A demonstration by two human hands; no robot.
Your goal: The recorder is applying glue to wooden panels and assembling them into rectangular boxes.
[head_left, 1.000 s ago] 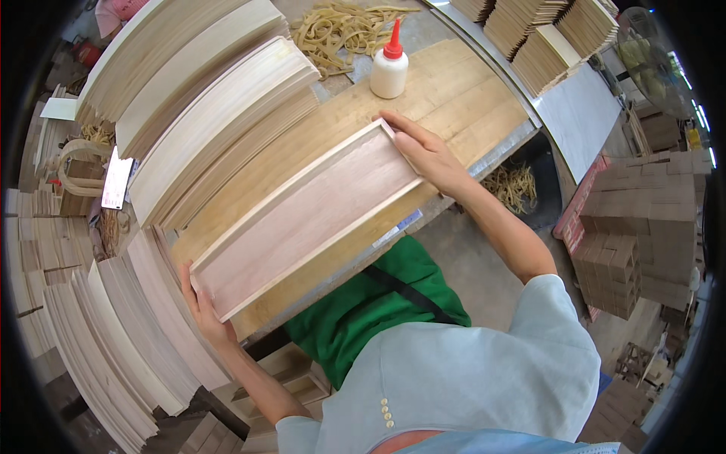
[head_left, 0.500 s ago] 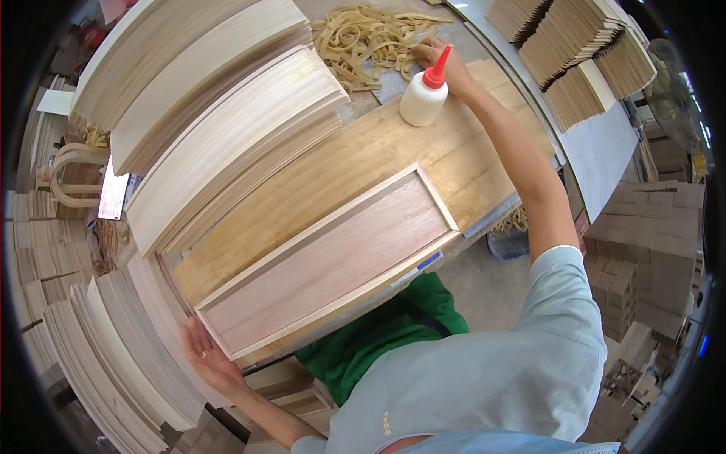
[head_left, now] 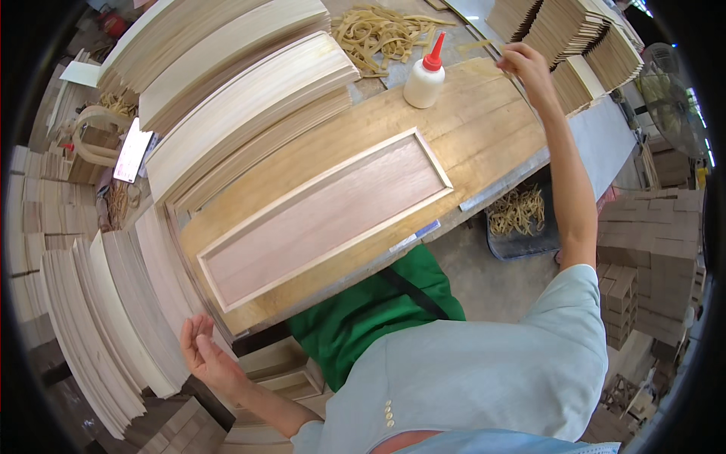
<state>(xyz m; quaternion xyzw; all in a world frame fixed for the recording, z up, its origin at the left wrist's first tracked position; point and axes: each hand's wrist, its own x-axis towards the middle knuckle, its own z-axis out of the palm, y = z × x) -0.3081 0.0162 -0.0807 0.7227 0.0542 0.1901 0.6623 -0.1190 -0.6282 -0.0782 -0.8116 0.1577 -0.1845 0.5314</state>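
A shallow wooden tray [head_left: 321,227] with a pinkish bottom and pale raised rim lies at a slant on the wooden work board [head_left: 484,129]. My left hand [head_left: 208,356] is off the tray's near left corner, its fingers loosely bent and apart from the thumb, with nothing visible in it. At the far right, my right hand [head_left: 528,69] pinches a tan rubber band [head_left: 475,47], which is blurred and trails to the left. Left of that hand stands a white glue bottle [head_left: 423,83] with a red nozzle. Beyond it is a heap of tan rubber bands [head_left: 378,34].
Stacks of thin wooden panels [head_left: 249,113] rise along the left of the board, with more boards [head_left: 128,310] at near left. Wooden pieces [head_left: 575,38] are stacked at far right. A dark bin [head_left: 522,250] holding tan bands sits below the board's right edge.
My right hand has moved right, away from the band heap, with a rubber band in its fingers. My left hand has come away from the tray's corner, and its fingers have bent.
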